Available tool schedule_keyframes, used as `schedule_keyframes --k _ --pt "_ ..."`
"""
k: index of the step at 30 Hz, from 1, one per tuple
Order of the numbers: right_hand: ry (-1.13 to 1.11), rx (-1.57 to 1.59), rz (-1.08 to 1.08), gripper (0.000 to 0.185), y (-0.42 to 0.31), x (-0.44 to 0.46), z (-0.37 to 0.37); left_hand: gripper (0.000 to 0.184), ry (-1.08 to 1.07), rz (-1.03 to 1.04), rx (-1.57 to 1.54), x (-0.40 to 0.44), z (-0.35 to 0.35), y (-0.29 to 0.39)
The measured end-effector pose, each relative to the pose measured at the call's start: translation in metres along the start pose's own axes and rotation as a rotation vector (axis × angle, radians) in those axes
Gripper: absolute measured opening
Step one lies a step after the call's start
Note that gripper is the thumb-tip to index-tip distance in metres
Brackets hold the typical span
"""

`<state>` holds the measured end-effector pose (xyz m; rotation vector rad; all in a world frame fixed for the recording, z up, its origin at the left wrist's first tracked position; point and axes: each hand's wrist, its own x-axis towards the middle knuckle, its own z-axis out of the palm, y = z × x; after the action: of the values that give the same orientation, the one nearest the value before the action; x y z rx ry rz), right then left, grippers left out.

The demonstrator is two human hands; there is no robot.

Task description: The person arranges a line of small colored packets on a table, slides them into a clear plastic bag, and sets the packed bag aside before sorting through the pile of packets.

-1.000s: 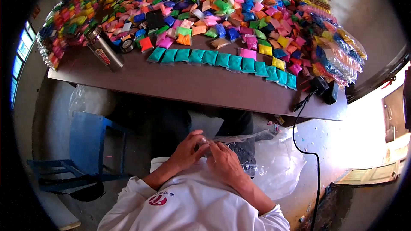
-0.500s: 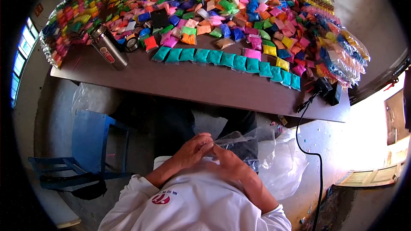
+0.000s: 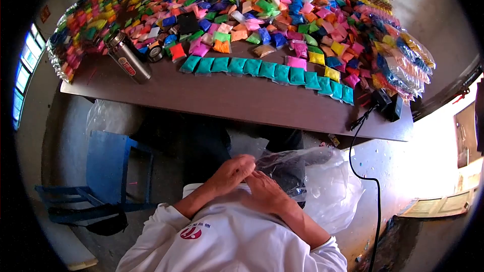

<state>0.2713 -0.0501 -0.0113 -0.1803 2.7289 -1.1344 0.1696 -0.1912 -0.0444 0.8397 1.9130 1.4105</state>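
Grip: left hand [image 3: 233, 174] and right hand [image 3: 264, 191] are touching above the lap, fingers curling; how far they are closing, and on what, cannot be told.
Clear plastic [image 3: 322, 171]: spreading rightward from beside the fingers.
Teal packets [image 3: 267, 69]: lying in a curving row on the table [image 3: 201, 95].
Flask [image 3: 128, 60]: standing left of them.

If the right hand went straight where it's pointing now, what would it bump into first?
Probably the left hand: the right hand points at it, and they may be touching, though depth is unclear.
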Motion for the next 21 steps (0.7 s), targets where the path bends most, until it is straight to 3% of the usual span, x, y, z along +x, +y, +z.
schedule_keyframes --k 4,8,10,12,16,18,21 --pt "0.092 0.037 -0.043 0.044 -0.006 -0.004 -0.007 0.041 -0.013 -0.032 -0.025 0.000 -0.005 0.007" --pt "0.045 0.022 0.112 0.047 -0.013 -0.021 -0.037 0.037 0.084 0.009 0.000 0.000 -0.005 0.006" --pt "0.041 0.004 0.135 0.047 -0.009 -0.029 -0.045 0.039 0.131 0.177 0.109 0.000 -0.005 0.001" --pt "0.196 0.039 -0.036 0.042 -0.005 -0.036 -0.045 0.038 0.128 0.161 0.089 0.000 -0.004 0.002" --pt "0.270 0.103 -0.029 0.037 -0.022 -0.047 -0.059 0.037 0.146 0.121 0.055 0.003 -0.005 0.011" --pt "0.279 0.291 0.056 0.036 -0.026 -0.054 -0.064 0.037 0.189 0.147 0.039 0.006 -0.009 0.013" --pt "0.356 0.240 0.128 0.032 -0.014 -0.068 -0.062 0.038 0.246 0.186 0.011 0.009 -0.013 0.008"
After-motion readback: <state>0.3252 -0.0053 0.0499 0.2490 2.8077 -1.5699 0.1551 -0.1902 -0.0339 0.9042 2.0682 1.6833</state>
